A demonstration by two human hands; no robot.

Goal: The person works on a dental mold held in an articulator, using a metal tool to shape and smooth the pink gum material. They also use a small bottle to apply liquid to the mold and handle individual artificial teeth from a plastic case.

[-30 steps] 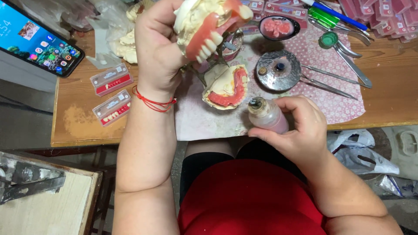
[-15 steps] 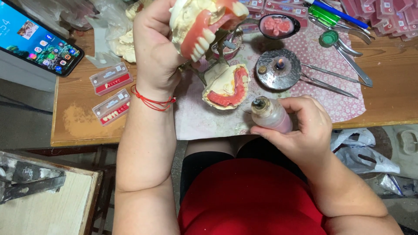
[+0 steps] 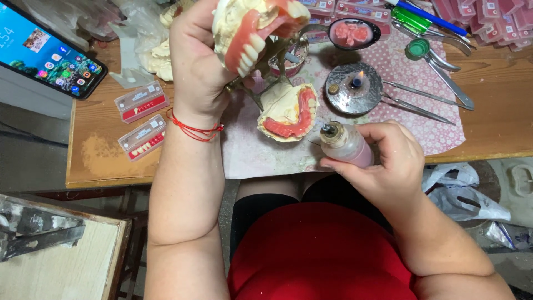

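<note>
A: whats on the worktop (image 3: 100,158) far left?

B: phone (image 3: 47,55), tooth cards (image 3: 142,101). Left hand (image 3: 197,66) clamped round the upper denture cast (image 3: 250,33), teeth tipped toward them, prob for a look.

A: and the right?

B: lower cast (image 3: 288,111) lies mid-mat, right hand (image 3: 383,161) wrapped on a pink bottle (image 3: 347,145) nr the lit burner (image 3: 355,89), flame handy.

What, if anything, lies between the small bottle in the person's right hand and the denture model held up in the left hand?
Between the small bottle in the right hand and the raised denture model in the left hand, a second plaster model with pink wax lies on the table mat, below the direct line. Otherwise nothing visible blocks it.
</note>
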